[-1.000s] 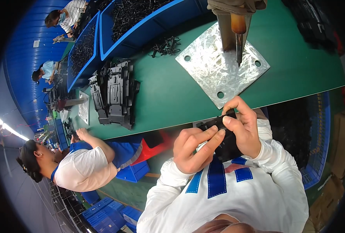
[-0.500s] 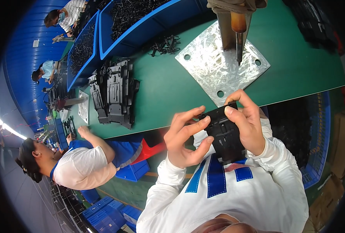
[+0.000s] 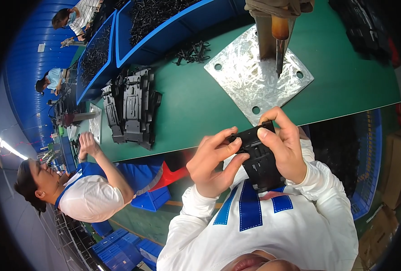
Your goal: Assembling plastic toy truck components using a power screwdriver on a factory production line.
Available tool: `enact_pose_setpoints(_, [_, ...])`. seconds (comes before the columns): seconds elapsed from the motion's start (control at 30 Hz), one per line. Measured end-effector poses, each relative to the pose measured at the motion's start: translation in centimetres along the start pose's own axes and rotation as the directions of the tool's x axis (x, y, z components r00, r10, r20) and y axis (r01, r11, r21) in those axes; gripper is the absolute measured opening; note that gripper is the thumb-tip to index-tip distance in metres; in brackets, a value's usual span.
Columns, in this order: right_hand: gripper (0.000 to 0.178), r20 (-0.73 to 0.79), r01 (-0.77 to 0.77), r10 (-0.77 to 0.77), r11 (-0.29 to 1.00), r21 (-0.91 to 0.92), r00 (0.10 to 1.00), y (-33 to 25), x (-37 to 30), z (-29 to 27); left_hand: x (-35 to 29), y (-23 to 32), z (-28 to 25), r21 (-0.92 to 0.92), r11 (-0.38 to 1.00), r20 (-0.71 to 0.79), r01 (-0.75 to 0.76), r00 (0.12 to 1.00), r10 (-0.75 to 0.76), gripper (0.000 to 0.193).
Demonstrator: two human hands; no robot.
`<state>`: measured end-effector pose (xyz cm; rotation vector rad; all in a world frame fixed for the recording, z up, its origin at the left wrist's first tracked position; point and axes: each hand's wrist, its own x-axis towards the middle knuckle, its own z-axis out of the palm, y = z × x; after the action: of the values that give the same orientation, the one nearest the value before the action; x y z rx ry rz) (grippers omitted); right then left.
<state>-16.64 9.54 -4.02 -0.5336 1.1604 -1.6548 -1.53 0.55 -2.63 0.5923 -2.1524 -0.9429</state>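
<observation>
A long black moulded plastic chassis part [image 3: 261,167] is held in front of my chest, beyond the table's near edge. My right hand [image 3: 285,147] grips its upper right corner between thumb and fingers. My left hand [image 3: 215,160] pinches at its upper left corner; any small piece under those fingertips is too hidden to make out. Just beyond my hands lies a square metal plate [image 3: 236,67] with holes in its corners. Over it, fixed to a metal post, an iron-like tool [image 3: 279,34] with a wooden handle points downward.
Several similar black chassis parts [image 3: 137,108] lie stacked on the green table [image 3: 182,95]. A loose pile of small black parts [image 3: 193,53] sits beside blue bins [image 3: 164,34] full of them. More black parts [image 3: 361,27] lie far right. A co-worker [image 3: 92,194] sits at the left.
My left hand has shifted slightly left and its thumb has moved up against the part. The co-worker at the left has raised a hand and leaned back a little.
</observation>
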Motion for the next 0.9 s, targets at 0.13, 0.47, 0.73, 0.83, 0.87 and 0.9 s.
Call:
enact_pose_setpoints(0.13, [0.012, 0.004, 0.02, -0.02, 0.999, -0.039, 1.0, 0.2, -0.2, 0.2, 0.1, 0.6, -0.3, -0.055, 0.991, 0.024, 0.12, 0.993, -0.119, 0.032])
enact_pose_setpoints(0.47, [0.012, -0.012, 0.049, -0.051, 0.992, -0.115, 0.999, -0.3, -0.4, 0.4, -0.5, 0.2, 0.2, -0.084, 0.989, -0.025, 0.126, 0.991, -0.128, 0.035])
enact_pose_setpoints(0.73, [0.019, 0.152, 0.291, -0.251, 0.874, -0.388, 0.956, -2.3, -0.6, 0.0, -0.6, 0.0, -1.1, -0.078, 0.996, 0.032, -0.042, 0.998, 0.045, 0.038])
enact_pose_setpoints(0.83, [0.019, 0.207, 0.352, -0.289, 0.834, -0.425, 0.935, -2.9, -0.5, 0.1, -0.9, -0.2, -0.8, -0.119, 0.991, -0.017, -0.066, 0.998, 0.064, 0.04])
enact_pose_setpoints(0.87, [0.019, 0.207, 0.35, -0.287, 0.835, -0.424, 0.935, -2.9, -0.4, 0.1, -1.0, -0.3, -0.7, -0.154, 0.985, -0.052, -0.077, 0.996, 0.069, 0.041])
enact_pose_setpoints(0.9, [0.019, 0.221, 0.362, -0.293, 0.83, -0.424, 0.93, -3.0, -0.4, 0.1, -1.0, -0.3, -0.8, -0.152, 0.986, -0.052, -0.074, 0.996, 0.067, 0.041])
